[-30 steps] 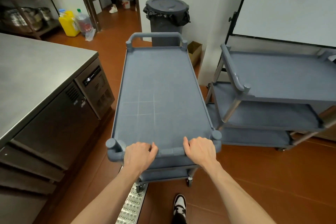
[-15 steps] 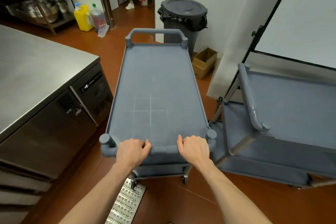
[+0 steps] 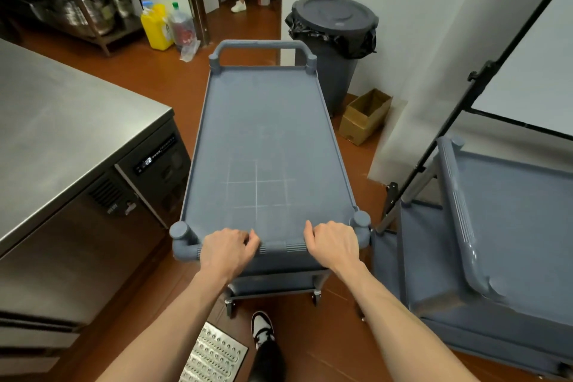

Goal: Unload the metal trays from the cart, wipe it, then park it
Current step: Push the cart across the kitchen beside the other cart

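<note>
The big steel surface (image 3: 62,121) on the left has no metal trays that can be seen. The gray cart (image 3: 266,146) stands between it and a second gray cart (image 3: 508,226) on the right. Its top shelf is bare, so unloading looks done. Faint white lines still mark it; I cannot tell if it was wiped. Parking looks like the step left. The left hand (image 3: 228,250) and right hand (image 3: 333,245) each curl their grip round the near handle (image 3: 279,247).
</note>
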